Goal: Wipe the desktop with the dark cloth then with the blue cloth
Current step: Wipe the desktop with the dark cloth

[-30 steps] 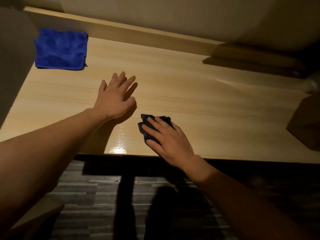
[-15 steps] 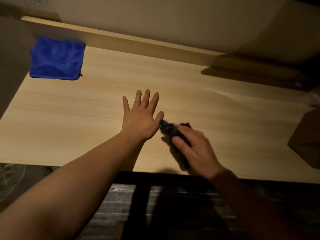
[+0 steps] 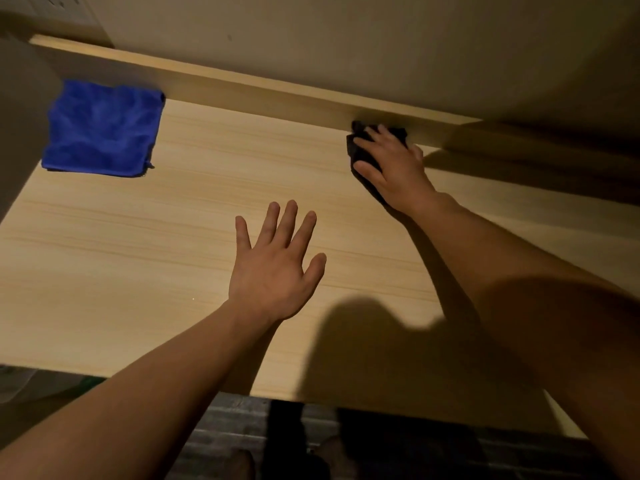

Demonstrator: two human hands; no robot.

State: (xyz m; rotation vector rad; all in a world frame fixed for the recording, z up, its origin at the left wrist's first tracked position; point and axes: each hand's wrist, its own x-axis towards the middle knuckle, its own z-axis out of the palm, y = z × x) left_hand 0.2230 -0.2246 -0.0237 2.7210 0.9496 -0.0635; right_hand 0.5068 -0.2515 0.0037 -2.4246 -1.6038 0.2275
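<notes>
The light wooden desktop (image 3: pixel 173 244) fills most of the view. My right hand (image 3: pixel 391 168) presses the dark cloth (image 3: pixel 358 150) flat against the desktop at its far edge, right up against the raised back ledge; most of the cloth is hidden under the palm. My left hand (image 3: pixel 273 268) rests flat on the middle of the desktop with fingers spread and nothing in it. The blue cloth (image 3: pixel 102 128) lies folded at the far left corner, apart from both hands.
A raised wooden back ledge (image 3: pixel 259 95) runs along the wall behind the desktop. A dark side panel (image 3: pixel 20 116) borders the left end. The desk's near edge (image 3: pixel 173 382) sits above a dark striped floor. Deep shadow covers the right side.
My right hand has slid the dark cloth from beside the left hand, near the front edge, away to the back ledge on the right. The left hand stays flat on the desktop.
</notes>
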